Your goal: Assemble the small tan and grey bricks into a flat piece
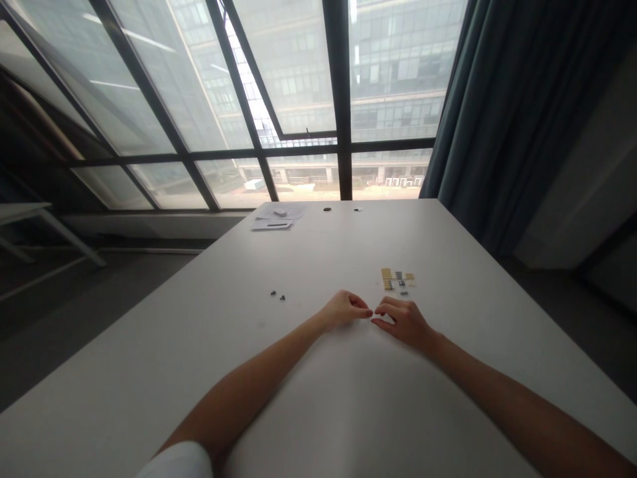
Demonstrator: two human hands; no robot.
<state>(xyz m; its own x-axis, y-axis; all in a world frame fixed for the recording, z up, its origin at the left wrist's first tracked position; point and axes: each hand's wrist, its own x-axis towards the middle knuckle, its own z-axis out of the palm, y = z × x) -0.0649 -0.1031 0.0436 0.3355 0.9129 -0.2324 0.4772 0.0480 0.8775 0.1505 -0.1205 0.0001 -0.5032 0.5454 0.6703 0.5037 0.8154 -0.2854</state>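
My left hand (347, 308) is closed in a pinch just above the white table (318, 252). Whatever its fingertips hold is too small to make out. Close by on the right, my right hand (401, 318) has its thumb and forefinger curved and slightly apart, their tips near the left fingertips. I see nothing clear between them. Beyond the right hand lies a group of small yellow pieces (387, 273), with grey and dark pieces (399, 275) among them. A small dark piece (404, 293) sits nearest that hand. Two small dark parts (282, 297) rest to the left of my left hand.
White papers (273, 218) with a dark strip lie at the table's far left corner. A round black disc (327, 210) and a small white-and-black item (357, 210) are near the far edge. Blue curtains (478, 133) hang at right, and another table (24, 211) stands at left.
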